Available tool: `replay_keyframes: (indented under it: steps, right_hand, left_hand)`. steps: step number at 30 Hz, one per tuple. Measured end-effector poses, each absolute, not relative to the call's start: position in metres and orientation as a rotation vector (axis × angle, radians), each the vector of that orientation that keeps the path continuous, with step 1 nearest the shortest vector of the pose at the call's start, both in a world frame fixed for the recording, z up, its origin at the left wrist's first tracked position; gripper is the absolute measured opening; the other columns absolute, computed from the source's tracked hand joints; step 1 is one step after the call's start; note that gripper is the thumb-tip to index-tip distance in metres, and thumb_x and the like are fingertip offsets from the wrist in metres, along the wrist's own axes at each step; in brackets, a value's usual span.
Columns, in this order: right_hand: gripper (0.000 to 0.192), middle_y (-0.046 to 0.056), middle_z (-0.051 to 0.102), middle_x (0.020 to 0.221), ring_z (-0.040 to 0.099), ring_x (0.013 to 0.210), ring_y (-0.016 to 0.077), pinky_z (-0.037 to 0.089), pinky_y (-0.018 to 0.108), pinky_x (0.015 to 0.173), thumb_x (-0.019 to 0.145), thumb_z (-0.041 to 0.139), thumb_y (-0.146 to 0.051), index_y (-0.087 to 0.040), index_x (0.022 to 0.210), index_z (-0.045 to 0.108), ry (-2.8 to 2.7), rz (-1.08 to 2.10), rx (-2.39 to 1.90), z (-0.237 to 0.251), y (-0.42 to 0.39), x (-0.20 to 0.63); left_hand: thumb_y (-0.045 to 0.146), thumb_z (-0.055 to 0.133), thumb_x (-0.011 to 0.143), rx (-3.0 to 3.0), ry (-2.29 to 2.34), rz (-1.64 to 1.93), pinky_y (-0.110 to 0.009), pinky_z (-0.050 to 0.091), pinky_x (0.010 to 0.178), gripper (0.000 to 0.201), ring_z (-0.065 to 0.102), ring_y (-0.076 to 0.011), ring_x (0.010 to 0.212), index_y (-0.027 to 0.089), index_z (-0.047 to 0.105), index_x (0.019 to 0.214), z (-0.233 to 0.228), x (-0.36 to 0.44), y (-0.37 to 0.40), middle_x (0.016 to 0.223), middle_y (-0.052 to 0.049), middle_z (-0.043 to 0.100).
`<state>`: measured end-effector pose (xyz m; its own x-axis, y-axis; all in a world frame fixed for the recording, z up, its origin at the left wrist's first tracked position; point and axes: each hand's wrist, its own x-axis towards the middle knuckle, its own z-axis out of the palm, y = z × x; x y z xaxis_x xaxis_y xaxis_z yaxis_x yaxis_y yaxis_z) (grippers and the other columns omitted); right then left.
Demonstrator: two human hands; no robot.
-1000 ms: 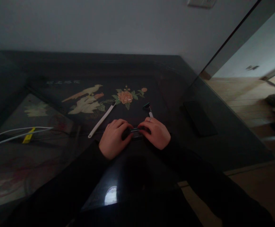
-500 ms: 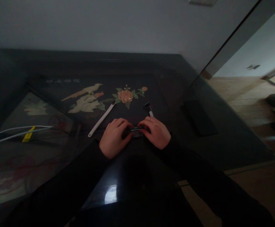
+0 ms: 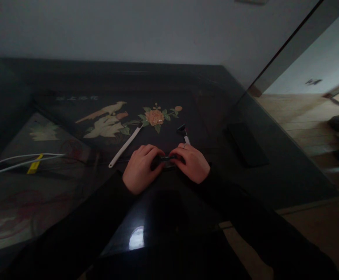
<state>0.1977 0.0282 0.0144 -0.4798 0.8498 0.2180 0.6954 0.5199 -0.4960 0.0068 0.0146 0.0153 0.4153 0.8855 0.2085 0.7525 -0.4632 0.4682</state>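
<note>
- Left hand (image 3: 140, 168): resting on the dark glass surface (image 3: 70, 202), near centre, fingers curled; its grip is closed on the left end of a small dark object (image 3: 166, 158).
- Right hand (image 3: 193, 163): mirrors the left, with a ring on one finger; its grip pinches the right end of the same object.
- Small dark object: slim and bar-like, spanning the gap between both hands, low over the surface. I cannot tell what it is; the light is too poor.
- Change noted: against a second ago, the hands have drawn closer and less of the object shows between them. I judge the two ends are being pressed or worked together.
- White long-handled tool (image 3: 124, 147): lies diagonally just beyond the left hand, untouched and in the same place.
- Small dark-headed tool (image 3: 184, 133): lies just beyond the right hand, apart from it.
- White cables (image 3: 20, 160) with a yellow tag (image 3: 34, 166): far left, well apart.
- Flat dark slab (image 3: 247, 144): right side, well apart.
</note>
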Motion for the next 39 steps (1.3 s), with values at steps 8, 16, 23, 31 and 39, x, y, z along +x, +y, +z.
replay_keyframes:
  steps: [8,16,23,31,39]
  right_hand:
    - [0.006,0.002,0.056,0.078,0.052,0.077,0.017,0.04,0.03,0.073,0.087,0.063,-0.021,-0.017,0.084,0.066,-2.337,0.391,-1.281,0.01,0.031,0.193]
    - [0.007,0.002,0.057,0.077,0.053,0.075,0.016,0.04,0.029,0.072,0.085,0.064,-0.017,-0.016,0.079,0.066,-2.248,0.45,-1.217,0.016,0.034,0.194]
    - [0.014,-0.001,0.057,0.065,0.049,0.059,0.0111,0.037,0.024,0.057,0.083,0.064,-0.02,-0.016,0.07,0.062,-1.875,0.697,-1.166,0.028,0.028,0.194]
    - [0.017,-0.004,0.052,0.06,0.045,0.054,0.0095,0.035,0.022,0.052,0.082,0.06,-0.022,-0.017,0.066,0.055,-1.799,0.829,-1.157,0.028,0.021,0.187]
    - [0.016,-0.003,0.053,0.062,0.048,0.057,0.0099,0.036,0.022,0.054,0.084,0.057,-0.022,-0.017,0.069,0.055,-1.854,0.879,-1.155,0.03,0.017,0.186]
  left_hand:
    - [0.019,0.059,0.083,2.392,1.402,0.661,-0.042,0.045,0.087,0.013,0.055,-0.0251,0.099,0.018,0.065,0.095,0.012,0.005,0.015,0.104,-0.008,0.062]
    - [0.021,0.06,0.085,2.384,1.378,0.779,-0.043,0.046,0.087,0.016,0.056,-0.0256,0.099,0.019,0.064,0.1,0.015,0.005,0.016,0.102,-0.008,0.064]
    - [0.022,0.063,0.085,2.312,1.403,0.969,-0.039,0.047,0.083,0.026,0.063,-0.0225,0.09,0.018,0.06,0.11,0.021,0.004,0.013,0.091,-0.004,0.069]
    - [0.031,0.07,0.079,2.383,1.438,0.903,-0.04,0.048,0.081,0.036,0.064,-0.0251,0.093,0.019,0.059,0.112,0.019,0.007,0.009,0.096,-0.007,0.07]
    - [0.033,0.067,0.079,2.332,1.445,0.882,-0.041,0.049,0.079,0.033,0.063,-0.0259,0.088,0.016,0.061,0.107,0.019,0.008,0.006,0.095,-0.01,0.069]
